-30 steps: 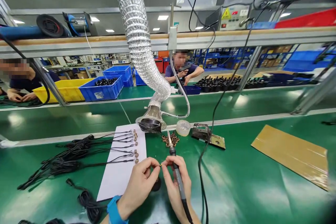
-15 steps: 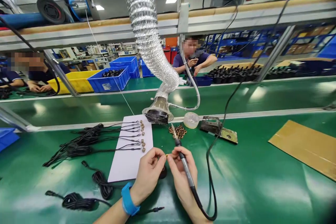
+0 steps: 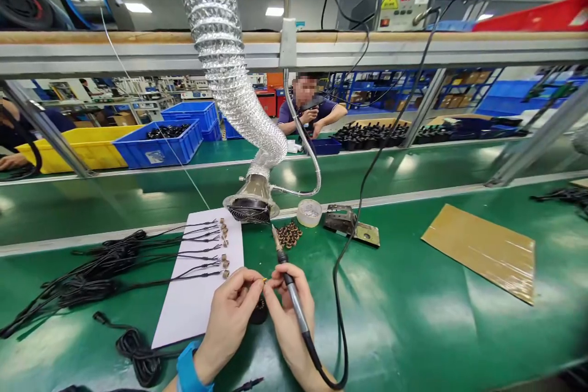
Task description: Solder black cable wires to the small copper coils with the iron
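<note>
My left hand [image 3: 232, 312], with a blue band [image 3: 190, 369] on the wrist, pinches a tiny yellow piece [image 3: 265, 280] between thumb and forefinger. Its kind is too small to make out. Right beside it, my right hand [image 3: 291, 318] has thumb and fingertips closed at the same piece. A soldering iron [image 3: 297, 306] rests in that hand, its tip pointing up and away toward a pile of small brass-coloured parts [image 3: 289, 234]. Beneath my fingers, a dark round object [image 3: 260, 312] is partly hidden. To the left, a white board [image 3: 177, 309] carries cable ends beside small metal pieces [image 3: 225, 262].
A fume duct hood [image 3: 250, 199] hangs over the bench beyond my hands. Behind the parts are a clear tape roll [image 3: 309, 213] and a metal stand [image 3: 351, 225]. Black cables [image 3: 92, 282] lie left; brown cardboard [image 3: 482, 251] lies right. A co-worker [image 3: 307, 107] sits across.
The view has turned to the right, so the bench things appear further left. Both hands keep their pinch at the yellow piece, and the soldering iron stays in my right hand.
</note>
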### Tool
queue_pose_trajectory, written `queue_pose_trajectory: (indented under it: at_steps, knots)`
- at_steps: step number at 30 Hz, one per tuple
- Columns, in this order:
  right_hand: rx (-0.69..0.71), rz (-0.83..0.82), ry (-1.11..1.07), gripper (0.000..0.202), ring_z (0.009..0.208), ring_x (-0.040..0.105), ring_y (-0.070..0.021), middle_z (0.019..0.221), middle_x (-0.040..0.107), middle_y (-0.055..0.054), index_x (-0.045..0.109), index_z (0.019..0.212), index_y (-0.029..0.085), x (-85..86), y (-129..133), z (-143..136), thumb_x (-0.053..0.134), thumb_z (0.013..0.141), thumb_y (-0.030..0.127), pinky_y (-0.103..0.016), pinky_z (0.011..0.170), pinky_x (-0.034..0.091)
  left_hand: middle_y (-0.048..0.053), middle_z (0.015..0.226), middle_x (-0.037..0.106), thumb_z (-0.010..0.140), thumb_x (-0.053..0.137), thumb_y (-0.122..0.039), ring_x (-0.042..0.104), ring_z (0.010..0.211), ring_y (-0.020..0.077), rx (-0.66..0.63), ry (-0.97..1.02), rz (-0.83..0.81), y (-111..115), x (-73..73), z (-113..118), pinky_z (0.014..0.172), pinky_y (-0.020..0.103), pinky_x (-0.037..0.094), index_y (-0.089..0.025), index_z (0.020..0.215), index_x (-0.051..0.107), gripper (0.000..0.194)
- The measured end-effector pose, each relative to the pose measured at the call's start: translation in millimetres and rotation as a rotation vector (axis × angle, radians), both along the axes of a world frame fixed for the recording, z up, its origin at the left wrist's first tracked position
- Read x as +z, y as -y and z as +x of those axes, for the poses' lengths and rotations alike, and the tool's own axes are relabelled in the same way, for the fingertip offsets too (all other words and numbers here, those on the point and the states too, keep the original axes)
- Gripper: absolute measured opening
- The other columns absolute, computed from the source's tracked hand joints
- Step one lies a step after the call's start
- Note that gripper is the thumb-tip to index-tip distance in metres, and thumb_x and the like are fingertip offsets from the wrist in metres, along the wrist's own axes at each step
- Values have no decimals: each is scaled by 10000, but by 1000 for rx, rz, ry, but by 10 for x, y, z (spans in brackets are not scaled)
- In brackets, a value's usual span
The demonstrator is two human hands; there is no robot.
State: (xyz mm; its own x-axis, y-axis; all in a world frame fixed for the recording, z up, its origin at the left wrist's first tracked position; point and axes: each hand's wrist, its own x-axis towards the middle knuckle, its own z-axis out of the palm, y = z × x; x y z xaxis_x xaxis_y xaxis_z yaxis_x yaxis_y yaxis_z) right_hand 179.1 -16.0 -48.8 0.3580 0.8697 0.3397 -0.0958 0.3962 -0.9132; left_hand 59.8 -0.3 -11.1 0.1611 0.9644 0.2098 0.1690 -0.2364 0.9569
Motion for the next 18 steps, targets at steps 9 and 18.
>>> queue_pose_trajectory:
  at_steps: [9,18]
  knots:
    - [-36,22,36,302,849,657,-144,1055,595,-53,548,1155,230,37,-8,116,658,874,240,-338,849,557,13,765,544,960,529,-349,516,663,126,-45,-141,55,26,83,3,618,229,420,-170,820,616,243]
    - [-21,157,390,333,792,603,-133,945,540,-10,552,1131,257,113,-6,180,533,846,86,-291,790,524,15,768,576,952,496,-270,516,686,144,-191,-449,148,-22,155,-139,635,245,391,-196,837,639,198]
